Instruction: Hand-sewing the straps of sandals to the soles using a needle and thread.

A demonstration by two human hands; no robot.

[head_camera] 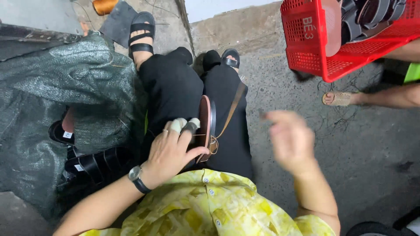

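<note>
One green mesh sack (48,100) is lying at far left, several black sandals (94,164) spilling from it. The left hand (170,150), two fingertips taped, is gripping one brown sandal sole (207,124) on edge between the knees. The right hand (291,140) is hovering blurred; its finger state cannot be told. One red crate (313,43) is sitting upper right.

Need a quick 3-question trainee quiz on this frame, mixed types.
1. True or false: the left hand rests on a brown shoe sole held between the knees.
2. The red crate sits at: A upper right, B lower left, C centre.
3. Fill in: the right hand is raised and ____ by motion.

Key: 1 true. 2 A. 3 blurred.
</note>
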